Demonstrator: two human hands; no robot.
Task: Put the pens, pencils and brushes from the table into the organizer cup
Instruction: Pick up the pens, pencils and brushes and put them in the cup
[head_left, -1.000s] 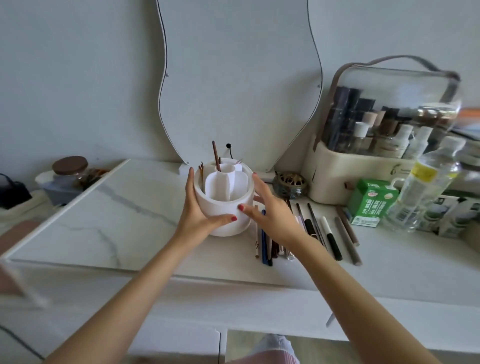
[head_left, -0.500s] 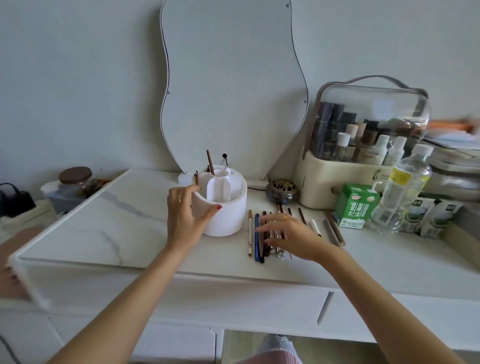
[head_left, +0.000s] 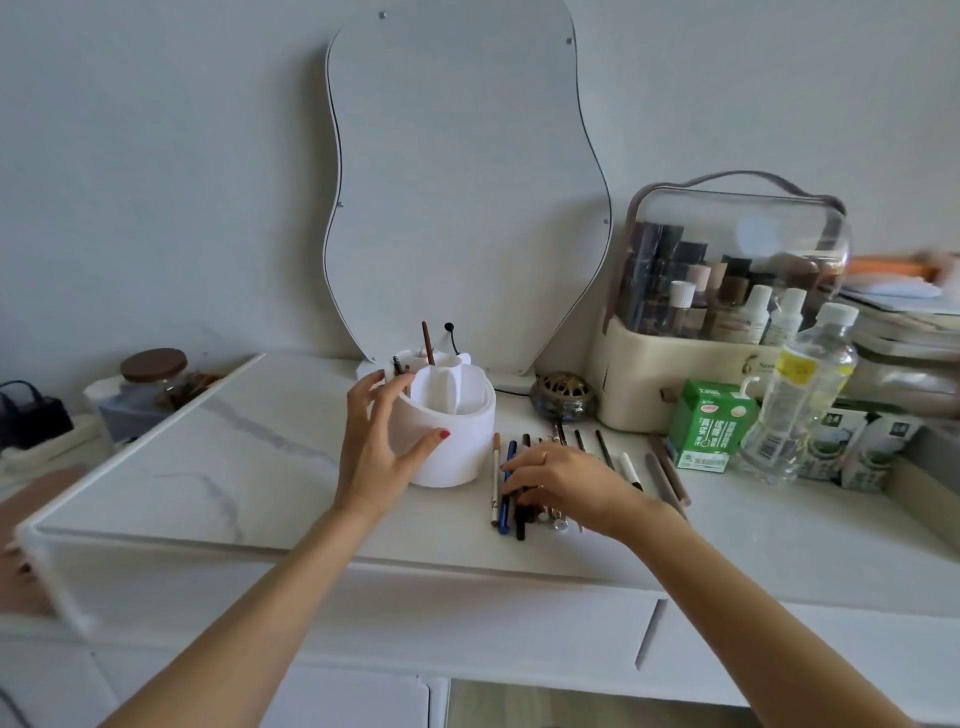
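The white round organizer cup (head_left: 460, 441) stands mid-table with inner dividers; a brown pencil (head_left: 427, 343) and a small spoolie brush (head_left: 398, 365) stick up from its far side. My left hand (head_left: 382, 441) rests against the cup's left wall, thumb on its front, fingers spread. Right of the cup lies a row of pens, pencils and brushes (head_left: 511, 488) on the marble top. My right hand (head_left: 563, 480) lies palm down over the middle of that row, fingers touching several of them; whether it grips one I cannot tell.
A wavy mirror (head_left: 457, 182) leans on the wall behind the cup. To the right stand a small brass bowl (head_left: 563, 397), a clear-lidded cosmetics case (head_left: 727, 312), a green carton (head_left: 709, 426) and a water bottle (head_left: 800, 395). A lidded jar (head_left: 150, 382) sits at the left.
My right hand has left the cup and come down onto the row of pens. My left hand has loosened to a spread touch on the cup's left side.
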